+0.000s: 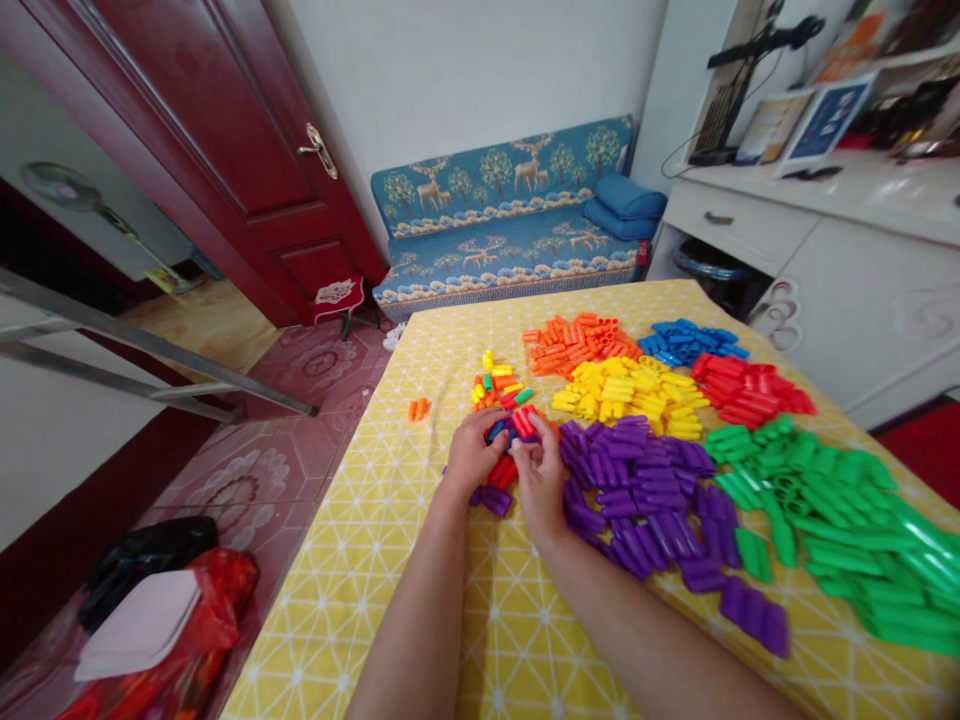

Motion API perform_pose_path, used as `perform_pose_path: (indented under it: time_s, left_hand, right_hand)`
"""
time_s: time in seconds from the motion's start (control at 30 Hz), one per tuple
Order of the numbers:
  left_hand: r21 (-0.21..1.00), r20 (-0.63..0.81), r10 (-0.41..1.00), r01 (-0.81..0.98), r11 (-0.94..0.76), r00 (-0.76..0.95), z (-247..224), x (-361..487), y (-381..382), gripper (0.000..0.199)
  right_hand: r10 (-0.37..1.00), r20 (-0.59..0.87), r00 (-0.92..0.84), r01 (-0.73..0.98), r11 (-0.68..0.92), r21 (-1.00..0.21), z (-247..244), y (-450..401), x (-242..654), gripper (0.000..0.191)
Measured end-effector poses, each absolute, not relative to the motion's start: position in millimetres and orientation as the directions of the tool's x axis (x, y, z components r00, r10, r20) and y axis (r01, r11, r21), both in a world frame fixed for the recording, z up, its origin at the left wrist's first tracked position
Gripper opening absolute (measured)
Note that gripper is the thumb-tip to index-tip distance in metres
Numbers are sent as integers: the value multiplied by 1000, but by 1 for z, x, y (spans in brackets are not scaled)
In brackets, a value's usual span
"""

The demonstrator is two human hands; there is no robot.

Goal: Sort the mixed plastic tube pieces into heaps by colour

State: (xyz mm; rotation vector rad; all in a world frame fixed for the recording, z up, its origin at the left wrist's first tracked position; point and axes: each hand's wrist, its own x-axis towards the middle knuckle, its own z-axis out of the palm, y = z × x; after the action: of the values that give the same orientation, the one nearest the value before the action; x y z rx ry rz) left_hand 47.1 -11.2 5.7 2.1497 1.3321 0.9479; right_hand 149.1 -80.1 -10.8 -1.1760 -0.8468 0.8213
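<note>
My left hand is curled at the left side of a small mixed heap, its fingers closed near a blue tube piece; what it grips is partly hidden. Across from it, my right hand pinches a red plastic tube piece between thumb and fingers. Below the fingers lie more red tube pieces and a purple tube piece. Just beyond my hands are yellow, orange and green pieces. The large purple pile spreads right beside my right hand.
Sorted piles lie on the yellow tablecloth: orange, yellow, blue, red and green. A small orange piece lies apart on the left. A blue sofa stands behind the table.
</note>
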Motion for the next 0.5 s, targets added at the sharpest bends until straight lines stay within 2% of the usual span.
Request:
perform_pose_path:
  time_s: [0.17, 0.33, 0.5]
  left_hand:
    - [572, 269, 929, 734, -368, 255, 12, 62, -4, 33]
    - [611, 297, 929, 704, -362, 221, 12, 61, -6, 35]
    - [660, 302, 926, 652, -374, 226, 7, 54, -4, 33]
  right_hand:
    - [889, 125, 440, -112, 193, -975, -13, -83, 150, 49]
    - [883, 171, 437, -119, 246, -962, -8, -89, 148, 38]
    - [888, 253, 383, -179, 340, -923, 32, -94, 156, 23]
